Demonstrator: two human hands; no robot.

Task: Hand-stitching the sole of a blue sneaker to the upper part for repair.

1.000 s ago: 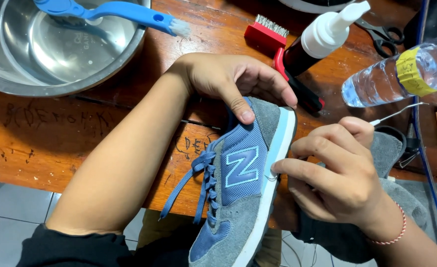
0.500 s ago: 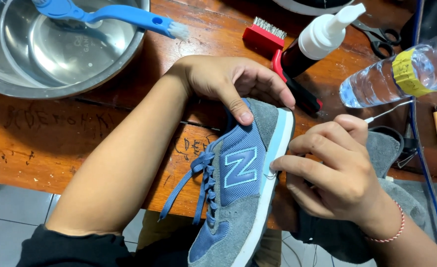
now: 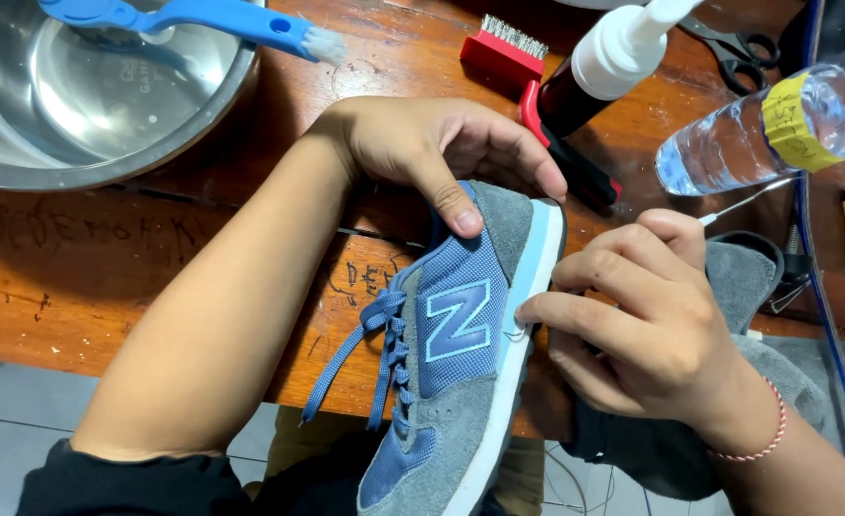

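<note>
Wooden table (image 3: 107, 258) under everything. Steel bowl (image 3: 21, 143) far left of the shoe, blue brush (image 3: 212, 19) resting across it. Blue-grey sneaker (image 3: 461, 382) sits at table's near edge, on its side. Left hand (image 3: 432, 143) clamps its heel end, thumb on mesh. Right hand (image 3: 642, 325) just right of sole, fingers closed around 1 thin metal tool (image 3: 743, 203). Water bottle (image 3: 757, 134) beyond, upper right.

A worn, reddish-brown wooden table (image 3: 107, 277) fills the far part of the scene, its top scratched with carved marks. Below its near edge on the left, a floor (image 3: 2, 430) of pale grey tiles shows. Light falls evenly.
</note>
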